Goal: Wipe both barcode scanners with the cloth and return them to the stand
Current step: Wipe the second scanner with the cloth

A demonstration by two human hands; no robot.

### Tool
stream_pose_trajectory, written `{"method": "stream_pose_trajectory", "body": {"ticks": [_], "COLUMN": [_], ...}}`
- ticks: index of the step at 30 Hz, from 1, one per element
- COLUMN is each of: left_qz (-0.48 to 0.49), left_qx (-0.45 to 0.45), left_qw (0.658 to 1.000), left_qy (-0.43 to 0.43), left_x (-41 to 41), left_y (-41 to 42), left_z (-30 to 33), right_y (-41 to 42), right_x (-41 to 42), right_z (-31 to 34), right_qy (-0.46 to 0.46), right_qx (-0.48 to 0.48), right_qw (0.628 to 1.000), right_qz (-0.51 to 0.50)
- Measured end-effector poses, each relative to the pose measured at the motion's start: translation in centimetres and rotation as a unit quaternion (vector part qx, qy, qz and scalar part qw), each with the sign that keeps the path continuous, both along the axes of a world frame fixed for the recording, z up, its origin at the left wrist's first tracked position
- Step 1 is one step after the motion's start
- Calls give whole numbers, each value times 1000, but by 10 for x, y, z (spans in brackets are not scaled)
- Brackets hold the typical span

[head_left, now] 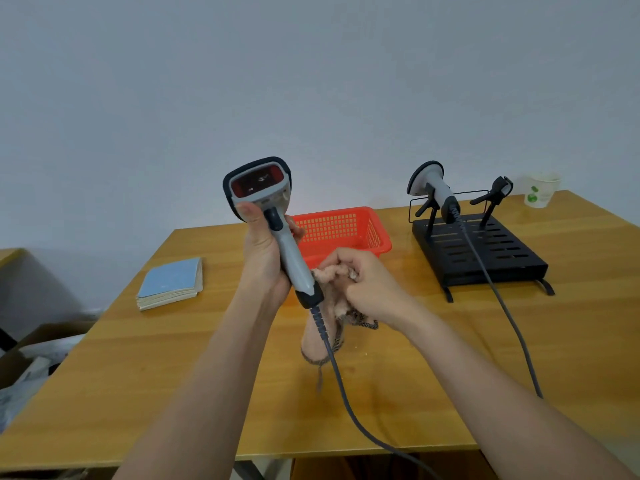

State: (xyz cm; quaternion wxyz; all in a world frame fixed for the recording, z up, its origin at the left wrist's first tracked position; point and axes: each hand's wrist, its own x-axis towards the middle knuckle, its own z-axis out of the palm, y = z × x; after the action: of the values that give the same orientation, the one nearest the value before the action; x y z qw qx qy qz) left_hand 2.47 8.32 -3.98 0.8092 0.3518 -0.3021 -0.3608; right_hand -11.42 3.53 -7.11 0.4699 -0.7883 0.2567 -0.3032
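The grey, pistol-shaped barcode scanner with a red window (273,216) is off its rack and raised above the middle of the wooden surface (138,375), its dark cable (349,407) trailing down over the near edge. The wiping of this first unit looks to be in progress, so I judge the task to be in its early half: this one is not yet returned, and the second seems untouched.

Nearest, both forearms reach in from the near edge. The left hand (263,251) grasps the scanner's handle just below the head, thumb up against the head, keeping it upright with the window facing the camera. The right hand (360,282) is clenched around the bunched pinkish-beige cloth with a dark braided trim (329,299) and presses it against the lower end of the handle; the rest of the cloth hangs down toward the surface.

Farther back, the second grey scanner (433,188) rests in the left cradle of the black slotted metal stand (485,251) near the far right corner, its cord running forward. The right cradle (495,192) is vacant, apparently awaiting the held unit.
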Motion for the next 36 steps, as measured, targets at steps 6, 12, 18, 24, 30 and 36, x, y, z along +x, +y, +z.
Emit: {"method": "stream_pose_trajectory", "body": {"ticks": [6,12,18,24,30,36], "left_qz": [-3,54,49,46,46,44], "left_qx": [-5,-5,28,72,94,94], "left_qw": [1000,997,996,988,982,987], "left_qy": [-19,-49,-70,-130,-156,-121], "left_x": [-13,-7,5,-7,-19,-30], "left_y": [-5,-7,-2,-1,3,6], "left_z": [-3,-1,-5,-21,-21,-12], "right_y": [5,7,-7,-2,8,7], "right_x": [8,1,-8,1,2,1], "right_z": [15,10,8,28,22,15], "right_qy": [-35,32,11,-145,-115,-120], "right_qx": [26,23,-16,-58,-80,-1], "right_qw": [999,998,1000,984,990,993], "right_qz": [-4,57,15,-83,-21,-9]}}
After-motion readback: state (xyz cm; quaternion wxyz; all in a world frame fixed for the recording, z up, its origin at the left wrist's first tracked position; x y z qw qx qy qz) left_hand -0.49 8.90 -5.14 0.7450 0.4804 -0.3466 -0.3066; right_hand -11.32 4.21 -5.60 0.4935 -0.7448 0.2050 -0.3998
